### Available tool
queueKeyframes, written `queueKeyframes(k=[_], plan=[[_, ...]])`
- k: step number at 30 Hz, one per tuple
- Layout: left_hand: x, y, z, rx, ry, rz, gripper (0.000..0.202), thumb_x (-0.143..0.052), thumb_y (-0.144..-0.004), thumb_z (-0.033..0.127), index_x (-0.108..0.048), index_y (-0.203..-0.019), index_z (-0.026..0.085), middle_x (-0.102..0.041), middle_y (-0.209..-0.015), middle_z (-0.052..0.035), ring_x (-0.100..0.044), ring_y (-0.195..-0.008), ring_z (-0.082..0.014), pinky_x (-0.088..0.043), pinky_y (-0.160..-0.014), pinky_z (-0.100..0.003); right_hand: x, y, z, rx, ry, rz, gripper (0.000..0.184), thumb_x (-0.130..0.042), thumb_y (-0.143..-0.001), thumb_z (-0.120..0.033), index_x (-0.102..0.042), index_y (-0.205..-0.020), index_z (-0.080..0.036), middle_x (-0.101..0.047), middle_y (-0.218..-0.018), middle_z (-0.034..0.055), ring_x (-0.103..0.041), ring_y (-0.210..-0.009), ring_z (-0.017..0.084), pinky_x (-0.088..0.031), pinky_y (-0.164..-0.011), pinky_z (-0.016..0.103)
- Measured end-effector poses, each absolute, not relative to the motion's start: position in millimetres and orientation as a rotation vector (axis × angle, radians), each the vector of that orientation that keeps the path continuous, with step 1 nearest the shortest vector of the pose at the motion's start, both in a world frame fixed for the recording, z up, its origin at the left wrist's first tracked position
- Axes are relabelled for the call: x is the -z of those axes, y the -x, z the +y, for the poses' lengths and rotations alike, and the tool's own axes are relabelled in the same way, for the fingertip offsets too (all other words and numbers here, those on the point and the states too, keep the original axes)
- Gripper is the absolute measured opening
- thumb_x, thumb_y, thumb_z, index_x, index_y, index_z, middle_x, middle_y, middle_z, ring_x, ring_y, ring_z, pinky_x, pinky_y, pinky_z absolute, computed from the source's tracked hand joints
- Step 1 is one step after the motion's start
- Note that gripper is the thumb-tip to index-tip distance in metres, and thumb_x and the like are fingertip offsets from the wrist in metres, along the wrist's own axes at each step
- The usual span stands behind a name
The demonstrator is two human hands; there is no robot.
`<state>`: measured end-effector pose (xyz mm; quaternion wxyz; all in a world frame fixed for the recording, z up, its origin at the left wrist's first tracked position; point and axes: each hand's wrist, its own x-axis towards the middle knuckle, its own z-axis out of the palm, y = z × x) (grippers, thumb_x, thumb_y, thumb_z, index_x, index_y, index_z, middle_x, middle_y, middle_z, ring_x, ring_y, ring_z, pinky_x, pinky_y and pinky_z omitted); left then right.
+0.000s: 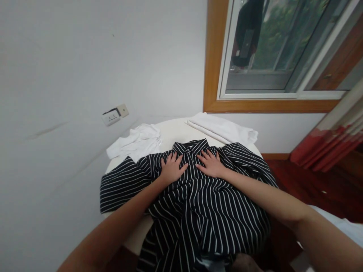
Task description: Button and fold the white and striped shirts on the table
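A black shirt with white stripes [224,211] lies front side up, its collar pointing away from me and its lower part hanging over the near table edge. My left hand [172,168] rests flat on the chest left of the button line, fingers spread. On the other side of the buttons, my right hand [211,164] also presses flat with fingers apart. Neither hand grips the cloth. The left sleeve spreads out sideways, and the right one drapes toward the table's right edge. Folds gather below the chest.
The white round table [170,128] stands against the wall. A crumpled white cloth [138,141] lies at its back left, folded white fabric [221,126] at its back right. A wall socket [111,118], a wood-framed window [212,75] and a red-and-white curtain [326,139] are nearby.
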<state>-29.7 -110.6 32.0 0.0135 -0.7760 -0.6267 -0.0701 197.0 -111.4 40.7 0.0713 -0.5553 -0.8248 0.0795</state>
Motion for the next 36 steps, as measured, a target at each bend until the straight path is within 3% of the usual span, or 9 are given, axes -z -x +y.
queueKeyframes(k=[5,9,15,20,24,28,30,36], plan=[[-39.8,37.2,-113.2,0.054,2.547,-2.013,0.08,-0.033,-0.081,0.074,-0.032,-0.146,0.027,-0.02,-0.157,-0.0098,-0.015,-0.143,-0.0367,-0.015,-0.108,-0.069,-56.7,-200.2,-109.4,-0.413,1.688,-2.551,0.076,-0.032,-0.083,-0.075,-0.036,-0.145,-0.031,-0.023,-0.156,0.0074,-0.016,-0.142,0.038,-0.009,-0.107,0.069],[-49.2,41.6,-69.3,0.056,2.578,-2.034,0.07,-0.027,-0.087,0.068,-0.035,-0.144,0.028,-0.023,-0.157,-0.0067,-0.018,-0.143,-0.032,-0.018,-0.109,-0.064,-55.4,-186.2,-77.9,-0.188,1.744,-2.436,0.067,-0.028,-0.089,-0.069,-0.043,-0.14,-0.029,-0.035,-0.151,0.0092,-0.026,-0.138,0.035,-0.009,-0.108,0.068],[-40.0,36.3,-46.0,0.176,2.454,-1.927,0.058,-0.021,-0.095,0.051,-0.04,-0.142,0.024,-0.038,-0.15,-0.0081,-0.024,-0.142,-0.0268,-0.017,-0.114,-0.054,-39.6,-184.3,-63.8,-0.095,1.631,-2.53,0.068,-0.018,-0.093,-0.064,-0.037,-0.145,-0.024,-0.03,-0.153,0.011,-0.018,-0.143,0.028,-0.003,-0.114,0.056],[-28.8,25.7,-99.3,0.27,2.475,-1.791,0.06,-0.022,-0.094,0.054,-0.036,-0.144,0.024,-0.032,-0.153,-0.0059,-0.025,-0.142,-0.026,-0.017,-0.115,-0.052,-39.5,-206.5,-88.0,-0.111,1.77,-2.446,0.07,-0.018,-0.092,-0.065,-0.037,-0.145,-0.023,-0.026,-0.155,0.0101,-0.015,-0.144,0.029,-0.005,-0.113,0.057],[-28.1,25.3,-133.9,0.241,2.418,-1.882,0.064,-0.02,-0.093,0.059,-0.038,-0.144,0.024,-0.035,-0.152,-0.0091,-0.022,-0.142,-0.0305,-0.013,-0.112,-0.061,-35.8,-204.7,-123.3,-0.086,1.636,-2.507,0.069,-0.015,-0.093,-0.065,-0.038,-0.144,-0.024,-0.028,-0.154,0.0101,-0.013,-0.144,0.029,-0.003,-0.113,0.058],[-38.4,28.5,-119.9,0.139,2.467,-2.004,0.073,-0.025,-0.087,0.068,-0.034,-0.146,0.025,-0.026,-0.155,-0.0089,-0.019,-0.142,-0.0361,-0.015,-0.108,-0.069,-41.2,-200.4,-121.6,-0.149,1.755,-2.438,0.075,-0.018,-0.089,-0.071,-0.037,-0.145,-0.025,-0.026,-0.155,0.0102,-0.016,-0.144,0.03,-0.007,-0.113,0.059],[-43.3,28.0,-105.4,0.1,2.485,-2.036,0.075,-0.028,-0.085,0.069,-0.032,-0.147,0.025,-0.023,-0.156,-0.0089,-0.018,-0.142,-0.0364,-0.017,-0.108,-0.068,-44.1,-197.6,-109.9,-0.16,1.813,-2.406,0.079,-0.02,-0.087,-0.073,-0.035,-0.146,-0.022,-0.025,-0.155,0.012,-0.017,-0.143,0.032,-0.009,-0.112,0.06],[-38.0,29.5,-98.2,0.268,2.395,-1.843,0.065,-0.025,-0.09,0.062,-0.041,-0.142,0.026,-0.039,-0.149,-0.008,-0.027,-0.14,-0.0311,-0.015,-0.112,-0.059,-41.8,-203.1,-86.4,-0.037,1.705,-2.475,0.073,-0.022,-0.09,-0.068,-0.04,-0.143,-0.022,-0.03,-0.153,0.011,-0.02,-0.143,0.03,-0.008,-0.114,0.055]])
